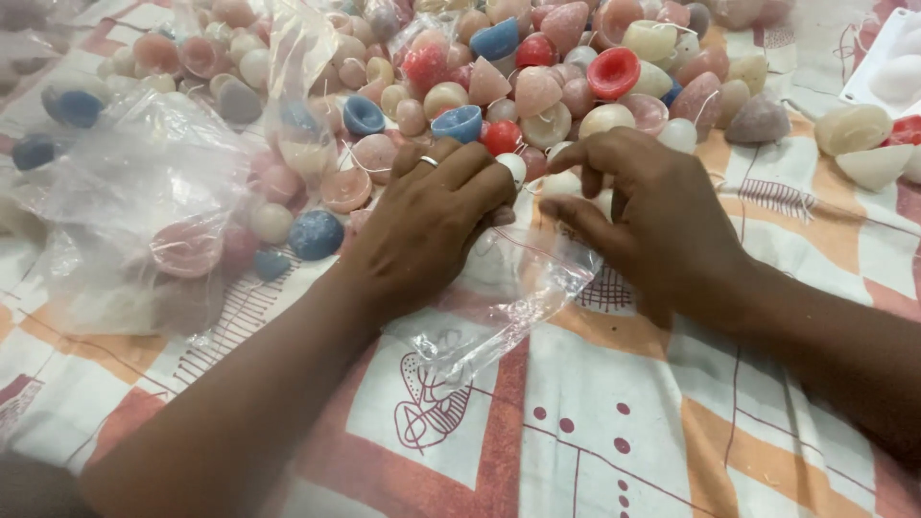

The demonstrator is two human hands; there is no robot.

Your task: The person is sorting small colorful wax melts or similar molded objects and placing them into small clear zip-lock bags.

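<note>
My left hand [432, 225], with a ring on one finger, grips the mouth of a small clear plastic bag [499, 307] that lies on the patterned cloth. My right hand [652, 216] pinches the other side of the bag's opening. A pale white candle [489, 254] shows through the bag under my left fingers. Just beyond both hands lies a heap of small wax candles [537, 77] in pink, red, blue and cream, several with wicks.
Larger clear plastic bags [144, 201] holding more candles lie at the left. Loose cream, grey and red candles [854, 129] sit at the right, near a white tray [892, 58] at the corner. The cloth [614, 422] has orange, red and white blocks.
</note>
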